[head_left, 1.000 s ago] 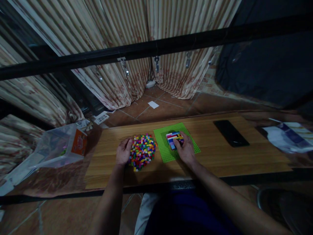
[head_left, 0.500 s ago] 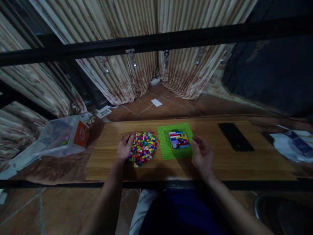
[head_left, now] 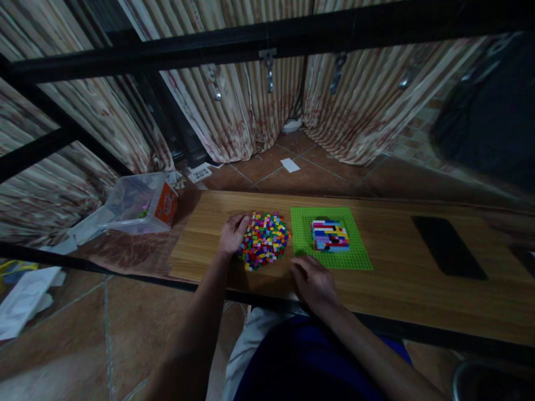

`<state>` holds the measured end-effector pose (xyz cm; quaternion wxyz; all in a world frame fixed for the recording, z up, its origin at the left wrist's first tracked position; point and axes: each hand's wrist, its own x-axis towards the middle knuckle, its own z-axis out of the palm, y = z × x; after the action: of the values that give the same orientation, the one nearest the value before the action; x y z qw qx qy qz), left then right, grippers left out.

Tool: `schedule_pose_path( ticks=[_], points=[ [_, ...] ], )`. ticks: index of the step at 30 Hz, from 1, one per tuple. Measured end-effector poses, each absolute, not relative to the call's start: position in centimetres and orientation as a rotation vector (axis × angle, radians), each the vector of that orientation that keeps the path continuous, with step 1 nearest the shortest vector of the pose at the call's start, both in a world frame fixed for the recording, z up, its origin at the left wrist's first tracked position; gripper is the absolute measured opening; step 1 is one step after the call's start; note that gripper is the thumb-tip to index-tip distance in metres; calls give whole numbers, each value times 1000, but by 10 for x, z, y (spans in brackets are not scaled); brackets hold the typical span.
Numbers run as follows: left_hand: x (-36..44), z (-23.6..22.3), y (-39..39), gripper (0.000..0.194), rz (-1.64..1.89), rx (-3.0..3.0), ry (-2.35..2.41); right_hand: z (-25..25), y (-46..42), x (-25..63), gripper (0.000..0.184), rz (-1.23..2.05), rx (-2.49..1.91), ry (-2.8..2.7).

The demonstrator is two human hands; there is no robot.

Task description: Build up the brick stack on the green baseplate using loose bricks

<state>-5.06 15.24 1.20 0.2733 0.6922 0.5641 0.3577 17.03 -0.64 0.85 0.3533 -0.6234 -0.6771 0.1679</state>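
Observation:
A loose pile of small, many-coloured toy bricks (head_left: 267,239) lies on the wooden board. My left hand (head_left: 233,234) rests against the pile's left edge, thumb apart from the loosely bent fingers, with no brick visible in it. To the right is a green studded baseplate (head_left: 359,253), bearing a blocky build of striped, coloured bricks (head_left: 330,235) with dark gaps in its top. My right hand (head_left: 315,281) is at the baseplate's front left corner, between it and the pile. Its fingers are curled together, and whatever they may hold is hidden.
A black phone-like slab (head_left: 449,245) lies on the board (head_left: 393,289) at the right. Left of the board stands a clear plastic box (head_left: 137,203) with an orange label. A black metal bar (head_left: 200,53) crosses in front of the curtains.
My right hand has moved left from the baseplate's right side to its front left corner. My left hand stays beside the pile. The whole view has turned and shifted.

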Motion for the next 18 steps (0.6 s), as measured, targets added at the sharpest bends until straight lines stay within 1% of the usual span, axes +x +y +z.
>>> schedule_pose_path(
  ticks=[7,18],
  points=[
    [-50,13,152,37,968,1865,1515,15,15,161,21,440,-1653,-1790],
    [-52,8,152,39,986,1876,1478,20,23,157,21,407,-1611,-1816]
  ],
)
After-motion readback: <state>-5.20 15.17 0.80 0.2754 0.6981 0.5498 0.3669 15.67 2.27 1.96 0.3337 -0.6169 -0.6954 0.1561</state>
